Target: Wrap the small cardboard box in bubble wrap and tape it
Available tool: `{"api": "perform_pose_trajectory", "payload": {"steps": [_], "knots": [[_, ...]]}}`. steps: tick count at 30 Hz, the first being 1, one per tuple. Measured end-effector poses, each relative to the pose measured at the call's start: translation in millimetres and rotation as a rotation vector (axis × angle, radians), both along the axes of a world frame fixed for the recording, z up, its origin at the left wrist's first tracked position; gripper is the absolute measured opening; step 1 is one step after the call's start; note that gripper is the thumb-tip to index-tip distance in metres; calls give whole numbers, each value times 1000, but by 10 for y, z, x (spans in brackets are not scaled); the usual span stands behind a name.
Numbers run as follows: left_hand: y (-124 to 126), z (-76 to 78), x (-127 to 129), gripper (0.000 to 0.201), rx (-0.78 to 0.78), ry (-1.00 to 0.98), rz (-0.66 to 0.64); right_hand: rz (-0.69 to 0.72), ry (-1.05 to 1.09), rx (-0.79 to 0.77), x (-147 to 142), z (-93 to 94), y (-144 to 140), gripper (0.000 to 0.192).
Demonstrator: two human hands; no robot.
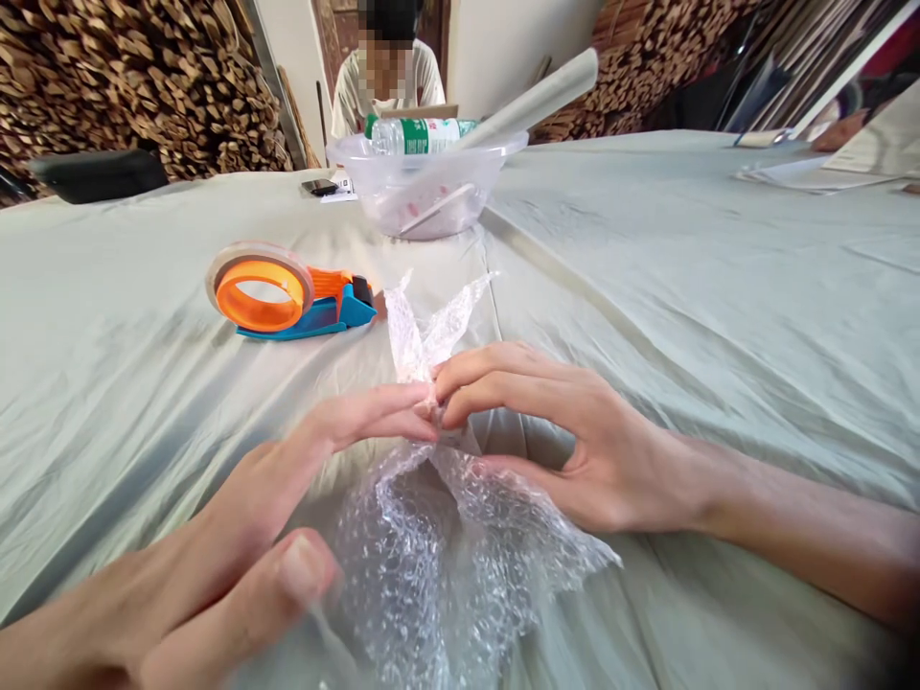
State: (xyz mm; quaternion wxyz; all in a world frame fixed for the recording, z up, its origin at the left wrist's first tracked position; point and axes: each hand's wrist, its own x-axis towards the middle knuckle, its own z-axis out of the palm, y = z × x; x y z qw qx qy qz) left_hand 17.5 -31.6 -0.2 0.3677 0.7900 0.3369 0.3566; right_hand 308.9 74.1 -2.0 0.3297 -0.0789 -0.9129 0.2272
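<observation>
A sheet of clear bubble wrap (431,565) lies on the cloth in front of me, bunched narrow at its middle, with two pointed ends sticking up at the far side. My left hand (244,517) reaches in from the left, its fingers stretched out with the tips against the bunched part and the thumb well apart. From the right, my right hand (575,431) grips the wrap, fingertips bent onto the bunch and thumb on the near part. Whatever is inside the bunch is hidden by fingers. An orange and blue tape dispenser (316,331) with a tape roll stands beyond my left hand.
A clear plastic basin (438,196) holds a green-labelled bottle (417,136) and a long white roll (536,101). Farther left are a black case (101,175) and a phone (318,188). Papers lie at the right. Someone sits across the cloth-covered table.
</observation>
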Motion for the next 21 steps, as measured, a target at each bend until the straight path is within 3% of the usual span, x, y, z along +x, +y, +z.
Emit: {"api": "perform_pose_trajectory", "payload": {"steps": [5, 9, 14, 18, 21], "knots": [[117, 70, -8, 65, 225, 291, -94, 12, 28, -46, 20, 13, 46, 18], [125, 79, 24, 65, 211, 300, -61, 39, 42, -23, 5, -9, 48, 18], [44, 19, 18, 58, 217, 141, 7, 38, -33, 30, 2, -5, 13, 39], [-5, 14, 10, 59, 351, 306, 104, 14, -102, 55, 23, 14, 17, 33], [32, 33, 19, 60, 403, 362, 32, 9, -65, 45, 22, 14, 2, 30]]}}
